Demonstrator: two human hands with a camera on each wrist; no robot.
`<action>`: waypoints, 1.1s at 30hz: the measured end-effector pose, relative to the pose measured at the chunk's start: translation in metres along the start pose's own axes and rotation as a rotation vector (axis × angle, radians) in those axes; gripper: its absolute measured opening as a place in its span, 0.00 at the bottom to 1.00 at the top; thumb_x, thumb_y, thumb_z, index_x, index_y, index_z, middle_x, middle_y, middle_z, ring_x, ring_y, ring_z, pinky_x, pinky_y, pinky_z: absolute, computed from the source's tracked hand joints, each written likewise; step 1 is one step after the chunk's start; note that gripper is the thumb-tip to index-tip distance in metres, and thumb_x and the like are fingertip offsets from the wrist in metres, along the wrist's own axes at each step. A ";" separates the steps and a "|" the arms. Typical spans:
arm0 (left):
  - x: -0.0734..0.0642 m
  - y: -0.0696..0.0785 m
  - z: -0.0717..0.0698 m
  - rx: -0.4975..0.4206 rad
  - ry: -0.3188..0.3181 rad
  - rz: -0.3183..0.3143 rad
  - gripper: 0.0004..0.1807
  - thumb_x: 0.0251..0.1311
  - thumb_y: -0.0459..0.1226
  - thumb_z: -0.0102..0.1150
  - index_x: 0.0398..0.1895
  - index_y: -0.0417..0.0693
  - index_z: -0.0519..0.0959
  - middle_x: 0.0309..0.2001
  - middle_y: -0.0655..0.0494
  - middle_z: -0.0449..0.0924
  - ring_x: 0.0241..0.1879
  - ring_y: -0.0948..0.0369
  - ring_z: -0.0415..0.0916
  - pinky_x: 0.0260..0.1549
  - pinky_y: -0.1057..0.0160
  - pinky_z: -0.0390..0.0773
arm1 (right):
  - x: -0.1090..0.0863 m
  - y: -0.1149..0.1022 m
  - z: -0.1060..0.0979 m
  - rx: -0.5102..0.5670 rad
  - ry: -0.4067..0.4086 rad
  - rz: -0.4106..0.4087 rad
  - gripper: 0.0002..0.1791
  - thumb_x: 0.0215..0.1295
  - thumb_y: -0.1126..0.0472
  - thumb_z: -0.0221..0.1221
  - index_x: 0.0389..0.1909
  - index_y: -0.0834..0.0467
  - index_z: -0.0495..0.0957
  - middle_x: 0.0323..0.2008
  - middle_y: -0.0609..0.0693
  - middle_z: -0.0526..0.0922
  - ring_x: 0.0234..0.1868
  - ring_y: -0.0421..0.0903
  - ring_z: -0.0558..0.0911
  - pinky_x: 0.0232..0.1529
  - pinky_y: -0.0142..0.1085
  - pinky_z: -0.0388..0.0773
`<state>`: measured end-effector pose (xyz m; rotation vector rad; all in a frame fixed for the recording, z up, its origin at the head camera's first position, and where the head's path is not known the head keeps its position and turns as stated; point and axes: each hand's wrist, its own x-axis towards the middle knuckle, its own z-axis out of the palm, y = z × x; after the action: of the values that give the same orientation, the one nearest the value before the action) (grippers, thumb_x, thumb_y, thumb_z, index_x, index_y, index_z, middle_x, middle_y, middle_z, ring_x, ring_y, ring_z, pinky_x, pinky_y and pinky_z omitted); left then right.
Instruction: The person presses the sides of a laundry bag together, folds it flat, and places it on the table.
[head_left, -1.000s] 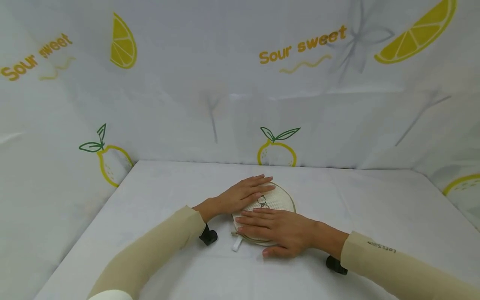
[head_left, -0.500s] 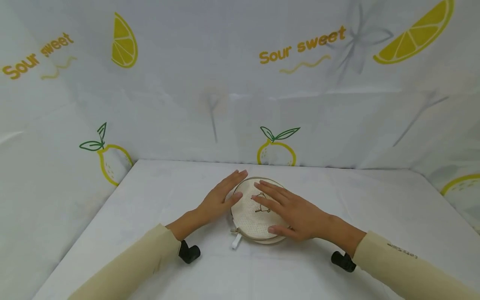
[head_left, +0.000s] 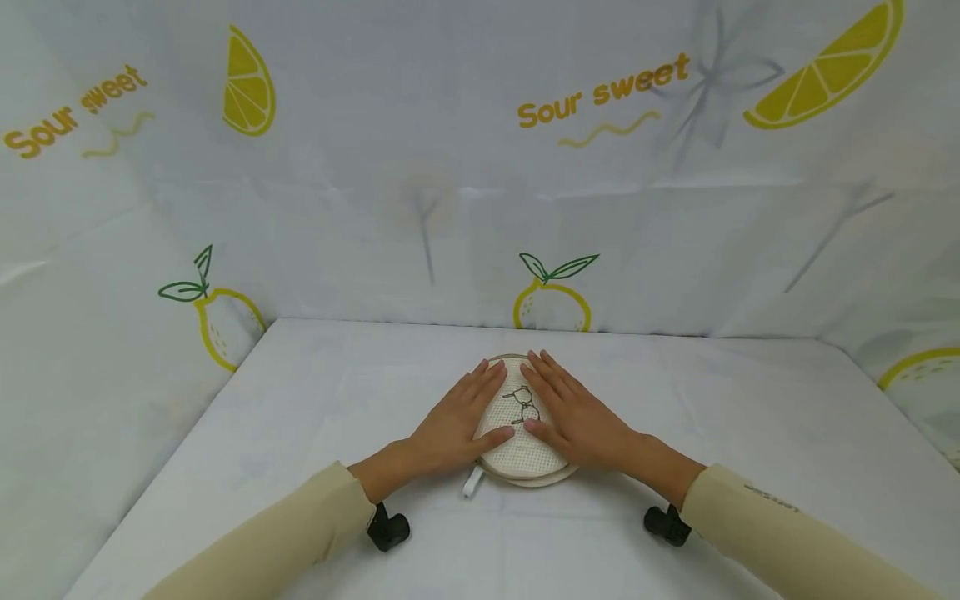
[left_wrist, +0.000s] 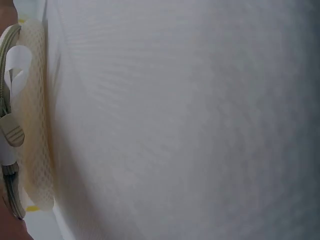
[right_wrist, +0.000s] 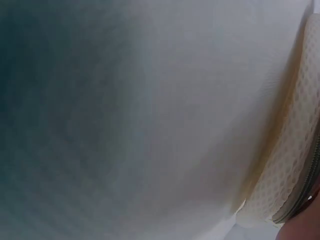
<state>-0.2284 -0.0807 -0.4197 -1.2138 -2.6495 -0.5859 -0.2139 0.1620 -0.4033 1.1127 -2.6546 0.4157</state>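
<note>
A round cream mesh zip bag [head_left: 521,457] with a small dark line drawing on its top lies on the white table in the head view. My left hand [head_left: 452,425] rests on its left side and my right hand [head_left: 583,423] on its right, fingers straight and slanting toward the far rim. Both thumbs point inward, close to each other over the middle. A white tab [head_left: 473,482] sticks out at the near left. The left wrist view shows the zip pull [left_wrist: 12,131] and the mesh side wall [left_wrist: 36,120]; mesh and zipper [right_wrist: 312,167] edge the right wrist view.
White cloth covers the table [head_left: 337,367]. A lemon-printed white sheet [head_left: 465,167] hangs behind it and at both sides. Black wrist cameras [head_left: 388,528] sit below each forearm, just past the beige sleeves [head_left: 300,517].
Both hands first lay across the bag, the left one farther back. They drew apart to its sides, and now lie on it again, mirrored. The bag stays in about the same place.
</note>
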 end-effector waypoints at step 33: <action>0.005 0.005 0.002 0.213 -0.285 -0.028 0.43 0.72 0.60 0.25 0.75 0.38 0.38 0.76 0.45 0.33 0.74 0.51 0.28 0.69 0.58 0.36 | -0.003 0.000 0.013 0.044 -0.121 0.032 0.38 0.76 0.46 0.41 0.73 0.69 0.45 0.74 0.63 0.42 0.74 0.58 0.42 0.69 0.52 0.44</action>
<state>-0.2276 -0.0731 -0.4188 -1.2801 -2.8711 -0.1343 -0.2133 0.1595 -0.4166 1.1445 -2.7836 0.4271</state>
